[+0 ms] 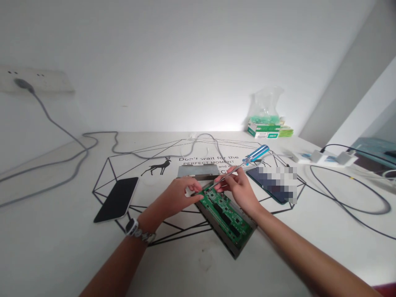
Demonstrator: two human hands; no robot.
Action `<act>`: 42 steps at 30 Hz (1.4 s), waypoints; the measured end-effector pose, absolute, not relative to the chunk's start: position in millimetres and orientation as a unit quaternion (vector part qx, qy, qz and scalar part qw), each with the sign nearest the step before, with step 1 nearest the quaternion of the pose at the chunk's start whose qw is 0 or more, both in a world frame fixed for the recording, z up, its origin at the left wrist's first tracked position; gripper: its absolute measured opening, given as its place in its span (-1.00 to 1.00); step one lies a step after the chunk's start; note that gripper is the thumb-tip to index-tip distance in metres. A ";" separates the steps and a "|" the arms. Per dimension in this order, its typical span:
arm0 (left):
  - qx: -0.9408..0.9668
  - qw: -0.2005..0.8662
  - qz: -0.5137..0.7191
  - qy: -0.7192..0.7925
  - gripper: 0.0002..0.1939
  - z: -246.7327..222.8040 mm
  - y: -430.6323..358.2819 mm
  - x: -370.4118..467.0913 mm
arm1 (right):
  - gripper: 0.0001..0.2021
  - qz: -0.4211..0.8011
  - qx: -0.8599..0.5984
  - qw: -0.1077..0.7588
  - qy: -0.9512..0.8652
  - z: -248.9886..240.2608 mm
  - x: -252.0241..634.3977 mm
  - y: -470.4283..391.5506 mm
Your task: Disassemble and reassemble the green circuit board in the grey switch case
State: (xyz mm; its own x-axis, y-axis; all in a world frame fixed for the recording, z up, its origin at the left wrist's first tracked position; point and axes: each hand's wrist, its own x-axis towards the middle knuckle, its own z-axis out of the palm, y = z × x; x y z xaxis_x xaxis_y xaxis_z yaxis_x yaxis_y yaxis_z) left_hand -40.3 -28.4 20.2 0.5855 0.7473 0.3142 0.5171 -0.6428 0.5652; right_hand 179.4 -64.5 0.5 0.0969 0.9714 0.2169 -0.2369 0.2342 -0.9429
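Note:
My right hand [236, 185] is closed round the metal shaft of a screwdriver [255, 154], whose clear blue handle sticks up to the right. The shaft slants down left to the far end of a green circuit board [227, 216]; its exact tip is hard to make out. The board sits in a dark metal frame lying at an angle on the table. At the board's far left corner, my left hand [182, 194] has its thumb and curled fingertips on the edge. Just behind the board lies a flat grey metal piece [198, 170], partly covered by my hands.
A black-screened phone [116, 200] lies left, another phone [272, 185] right. Tissue boxes [263, 130] with a plastic bag stand against the wall. A power strip [324, 157] with black cables is at right. A grey cord [148, 156] crosses the white table's back.

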 end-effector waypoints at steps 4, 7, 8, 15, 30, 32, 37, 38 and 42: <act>0.863 0.220 0.269 0.366 -0.91 19.7 -29.9 -35.3 | -0.61 0.488 -0.374 0.654 -0.441 3.6 176.8 -72.4; 0.860 0.222 0.273 0.370 -0.94 21.5 -32.3 -32.7 | -0.61 0.499 -0.369 0.663 -0.418 4.1 174.7 -73.6; 0.860 0.222 0.275 0.368 -0.94 22.0 -32.9 -32.3 | -0.62 0.503 -0.370 0.664 -0.411 3.9 174.1 -73.4; 0.865 0.200 0.293 0.355 -0.87 19.8 -34.2 -29.3 | -0.63 0.515 -0.362 0.674 -0.386 1.0 174.8 -71.6; 0.840 0.185 0.350 0.371 -0.88 11.9 -31.0 -23.6 | -0.63 0.513 -0.358 0.693 -0.358 7.1 173.5 -73.1; 0.837 0.191 0.350 0.375 -0.89 13.7 -30.4 -25.5 | -0.63 0.512 -0.361 0.695 -0.353 7.6 173.9 -73.1; 0.829 0.246 0.344 0.366 -0.90 17.1 -33.1 -24.0 | -0.65 0.522 -0.363 0.693 -0.340 7.8 174.5 -72.8; 0.827 0.256 0.344 0.364 -0.90 17.5 -34.0 -23.0 | -0.65 0.526 -0.362 0.692 -0.336 8.0 174.5 -72.6; 0.817 0.279 0.354 0.359 -0.86 17.7 -35.5 -19.9 | -0.65 0.532 -0.361 0.693 -0.325 9.9 174.2 -72.3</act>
State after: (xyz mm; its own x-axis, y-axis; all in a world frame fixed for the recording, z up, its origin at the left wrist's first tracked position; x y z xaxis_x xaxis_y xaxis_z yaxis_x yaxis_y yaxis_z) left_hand -19.9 -35.5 17.7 0.4915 0.7841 0.3789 0.3894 -0.5870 0.7098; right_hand 174.2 -72.3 9.9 0.2226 0.9727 0.0651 -0.5035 0.1719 -0.8467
